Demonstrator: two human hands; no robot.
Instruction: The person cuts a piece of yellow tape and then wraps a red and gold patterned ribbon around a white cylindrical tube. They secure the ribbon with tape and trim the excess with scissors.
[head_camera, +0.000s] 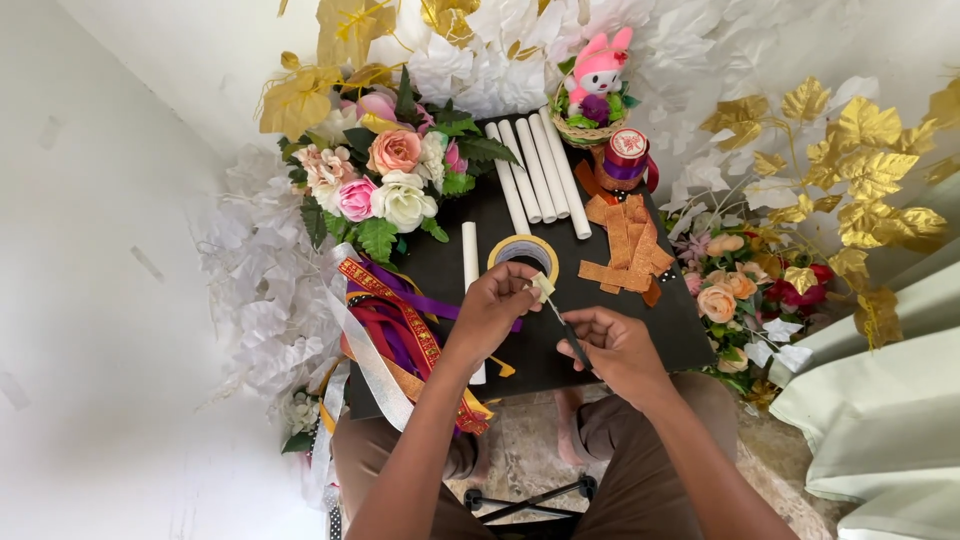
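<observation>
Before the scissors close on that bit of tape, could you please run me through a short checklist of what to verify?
1. Left hand pinches the pale tape piece between its fingertips: ok.
2. Right hand grips the dark scissors, tips pointing at the tape piece: ok.
3. Blades clear of the left fingertips: cannot tell, too small to see.
4. Tape roll lies flat on the black board, just behind the hands: ok.
5. White tubes lie side by side at the far end, out of the way: ok.
6. Loose ribbons trail over the board's left edge, beside the left wrist: not ok.
</observation>
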